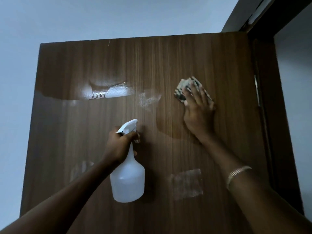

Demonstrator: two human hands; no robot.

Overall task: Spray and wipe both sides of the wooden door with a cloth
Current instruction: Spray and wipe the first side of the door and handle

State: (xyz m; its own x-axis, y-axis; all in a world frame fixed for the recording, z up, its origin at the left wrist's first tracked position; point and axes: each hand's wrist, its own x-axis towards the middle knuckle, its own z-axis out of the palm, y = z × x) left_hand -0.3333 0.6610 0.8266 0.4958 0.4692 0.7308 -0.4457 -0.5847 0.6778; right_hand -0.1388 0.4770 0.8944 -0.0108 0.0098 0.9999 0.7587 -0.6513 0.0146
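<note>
The brown wooden door [101, 68] fills the view, its top edge near the ceiling. My left hand [120, 143] grips the neck of a white spray bottle [128, 179], nozzle pointing up at the door's middle. My right hand [197, 112] presses a patterned light-and-dark cloth [181, 89] flat against the door's upper right. A wet sheen and spray droplets [146, 99] lie on the wood left of the cloth. Dull tape-like patches [186, 184] mark the lower door.
The dark door frame [263, 115] runs down the right side, close to the cloth hand. A pale wall and ceiling [84, 17] surround the door above and to the left. A bracelet [236, 173] circles my right wrist.
</note>
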